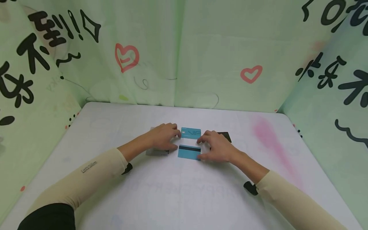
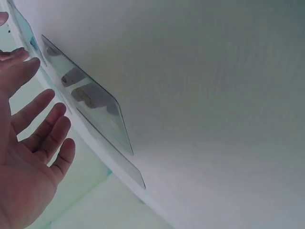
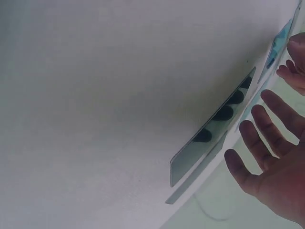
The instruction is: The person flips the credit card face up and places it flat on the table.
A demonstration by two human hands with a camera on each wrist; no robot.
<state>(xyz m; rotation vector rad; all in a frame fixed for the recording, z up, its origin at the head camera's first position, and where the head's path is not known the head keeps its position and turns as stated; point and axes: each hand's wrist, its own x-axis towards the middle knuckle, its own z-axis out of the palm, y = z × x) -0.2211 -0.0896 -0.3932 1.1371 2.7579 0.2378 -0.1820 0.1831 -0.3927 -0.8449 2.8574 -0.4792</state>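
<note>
Two blue cards lie at the table's middle in the head view: an upper card (image 1: 191, 133) with printed letters and a chip, and a lower card (image 1: 187, 152) with a dark stripe. My left hand (image 1: 162, 135) is left of them, over silver-grey cards (image 1: 156, 153) that it partly covers. On the other side my right hand (image 1: 217, 147) has its thumb at the lower blue card's right edge and a finger near the upper one. Beneath it a black card (image 1: 226, 136) is partly hidden. Both wrist views show loosely bent, spread fingers over glossy cards (image 2: 107, 119) (image 3: 183, 164).
The white table (image 1: 172, 195) has a pink stain (image 1: 270, 140) on its right side. Green cloth walls (image 1: 207, 57) with black writing and red hearts enclose the back and sides. Small black devices (image 1: 250, 188) sit at both wrists.
</note>
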